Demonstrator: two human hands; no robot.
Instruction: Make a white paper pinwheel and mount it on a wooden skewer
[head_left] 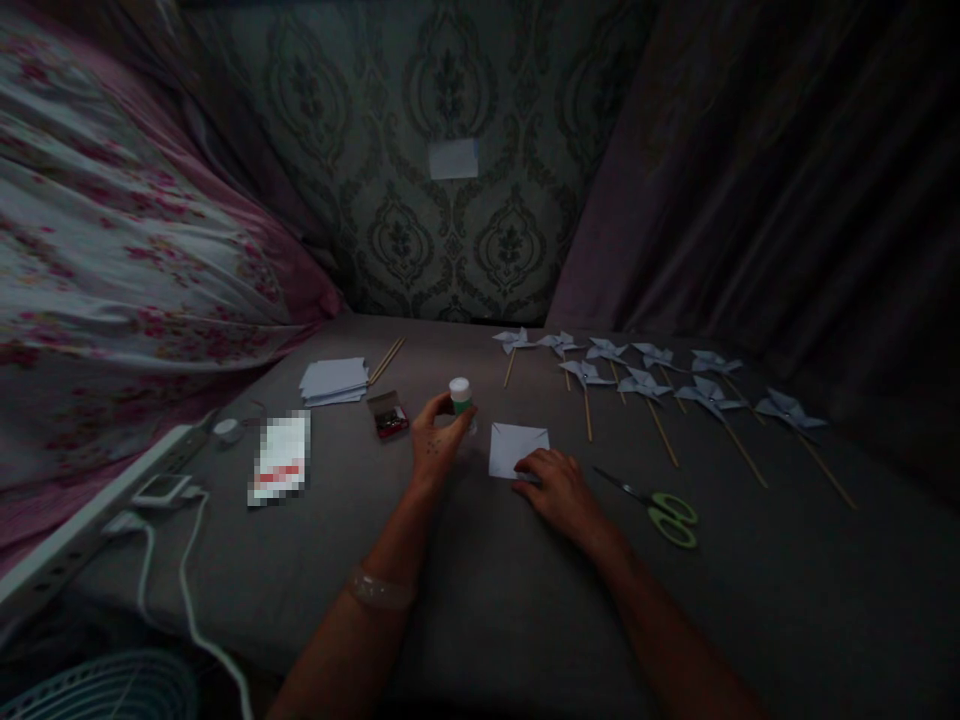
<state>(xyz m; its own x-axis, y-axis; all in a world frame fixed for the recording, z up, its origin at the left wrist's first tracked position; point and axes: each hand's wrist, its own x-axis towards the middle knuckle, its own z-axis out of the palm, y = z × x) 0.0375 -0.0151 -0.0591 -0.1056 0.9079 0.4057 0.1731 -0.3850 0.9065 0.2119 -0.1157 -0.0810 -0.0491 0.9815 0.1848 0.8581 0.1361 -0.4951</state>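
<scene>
My left hand (pixel 437 440) is wrapped round a small white-capped bottle with a green label (pixel 460 394), upright at the middle of the surface. To its right lies a square of white paper (pixel 510 443) with slits or creases at its corners. My right hand (pixel 555 485) rests on the paper's lower right part, fingers bent over its edge; whether they pinch it is hard to see. Green-handled scissors (pixel 671 518) lie to the right of that hand. Left of my left hand stands an open small red box (pixel 390 420) with small metal pieces inside.
Several paper pinwheels on sticks (pixel 709 397) lie at the back right. At the back left are a stack of white paper (pixel 334 381) and loose sticks (pixel 387 361). A blurred packet (pixel 281 458), a power strip (pixel 97 505) with white cables and a floral curtain (pixel 150 200) occupy the left.
</scene>
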